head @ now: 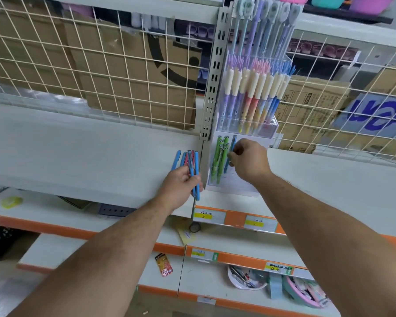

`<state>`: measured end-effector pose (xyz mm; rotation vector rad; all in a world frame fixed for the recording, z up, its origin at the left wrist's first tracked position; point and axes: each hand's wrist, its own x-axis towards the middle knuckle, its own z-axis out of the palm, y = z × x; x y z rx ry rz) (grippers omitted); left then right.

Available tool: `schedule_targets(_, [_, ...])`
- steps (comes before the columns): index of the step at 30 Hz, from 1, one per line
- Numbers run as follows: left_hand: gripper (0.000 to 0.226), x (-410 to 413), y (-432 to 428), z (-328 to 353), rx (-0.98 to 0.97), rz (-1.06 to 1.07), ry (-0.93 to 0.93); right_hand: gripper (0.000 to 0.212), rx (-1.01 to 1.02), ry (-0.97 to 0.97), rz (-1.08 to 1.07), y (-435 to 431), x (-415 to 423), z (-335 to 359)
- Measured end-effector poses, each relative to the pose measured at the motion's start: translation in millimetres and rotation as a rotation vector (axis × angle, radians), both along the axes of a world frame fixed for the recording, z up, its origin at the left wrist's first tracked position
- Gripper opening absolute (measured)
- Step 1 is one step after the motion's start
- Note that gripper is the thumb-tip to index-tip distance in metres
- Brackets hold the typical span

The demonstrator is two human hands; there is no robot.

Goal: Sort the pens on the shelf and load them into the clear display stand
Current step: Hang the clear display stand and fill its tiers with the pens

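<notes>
At a white shelf (78,152), the left hand (181,184) grips a fanned bundle of blue and pink pens (196,165), their long axes running from the palm towards the wire back panel; the right hand (249,159) pinches a single blue pen (233,144) between curled fingers. That pen stands near upright, clip end up, in the lower tier of the clear display stand (236,185), just beside upright green pens (220,156); pastel pens (252,97) fill the tier above.

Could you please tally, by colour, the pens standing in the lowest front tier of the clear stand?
Green pens: 3 (they overlap, so this is approximate)
Blue pen: 1, pinched by the right hand
Total: 4
</notes>
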<state>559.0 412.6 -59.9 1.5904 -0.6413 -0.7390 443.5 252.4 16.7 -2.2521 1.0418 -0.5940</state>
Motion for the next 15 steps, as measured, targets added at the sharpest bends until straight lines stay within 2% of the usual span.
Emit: schedule_targets(15, [0.005,4.1,0.0,-2.1,0.007,-0.031,0.012,0.007,-0.015,0.059,-0.028,3.6,-0.1,-5.5])
